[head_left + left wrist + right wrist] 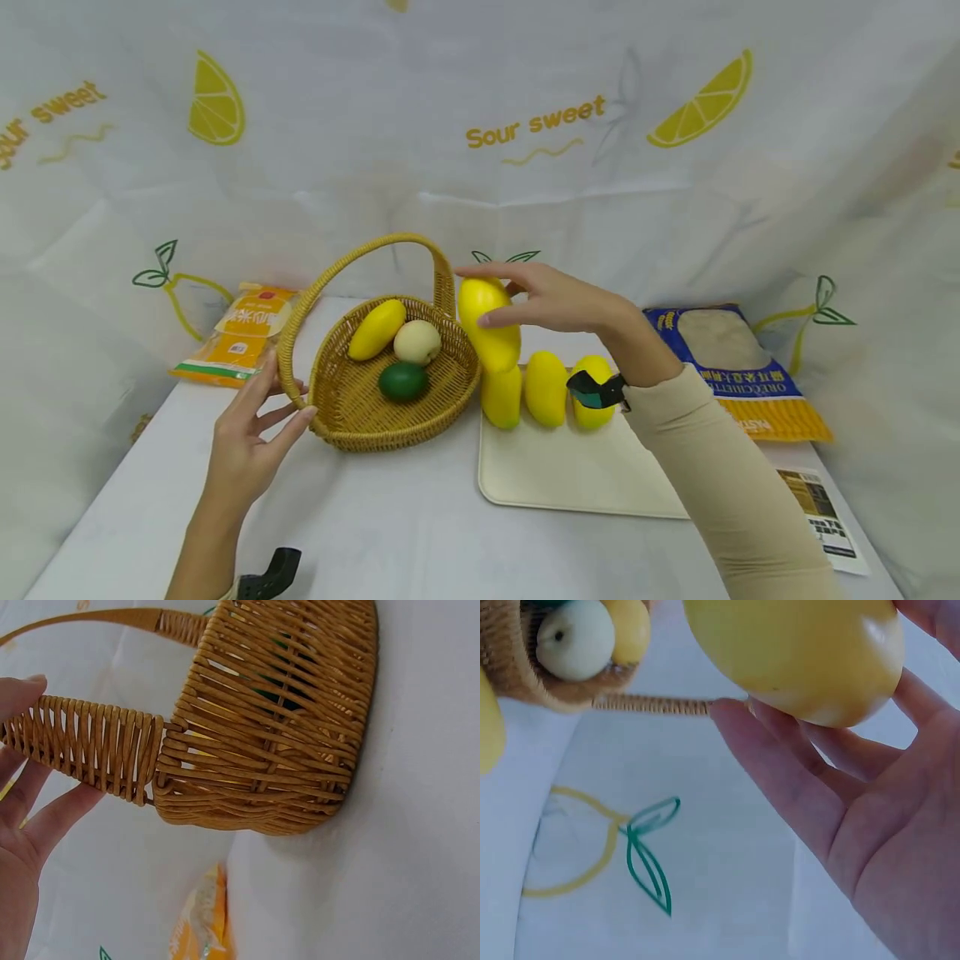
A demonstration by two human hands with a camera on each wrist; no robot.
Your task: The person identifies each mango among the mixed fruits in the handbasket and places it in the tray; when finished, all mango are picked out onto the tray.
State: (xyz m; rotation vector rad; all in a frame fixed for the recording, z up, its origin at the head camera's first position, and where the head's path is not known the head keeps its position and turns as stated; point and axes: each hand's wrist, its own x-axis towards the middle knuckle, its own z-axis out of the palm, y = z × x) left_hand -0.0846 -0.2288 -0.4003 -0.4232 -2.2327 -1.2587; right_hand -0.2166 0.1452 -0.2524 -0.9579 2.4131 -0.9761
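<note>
My left hand [251,429] grips the near side of the handle of a wicker basket [405,437]. In the left wrist view, the thumb and fingers lie either side of the woven handle [82,742]. Inside the basket are a yellow mango [377,330], a pale round fruit [417,342] and a dark green fruit [402,382]. My right hand [555,296] holds another yellow mango [487,321] upright, between thumb and fingers, just right of the basket's rim. In the right wrist view, this held mango [802,660] is cut off by the top edge.
A cream tray [570,479] lies right of the basket, with three yellow mangoes [546,389] along its far side. An orange food bag [243,333] stands behind at the left. At the right are a blue pasta bag [735,367] and a printed packet [821,517]. A patterned curtain [420,158] hangs behind.
</note>
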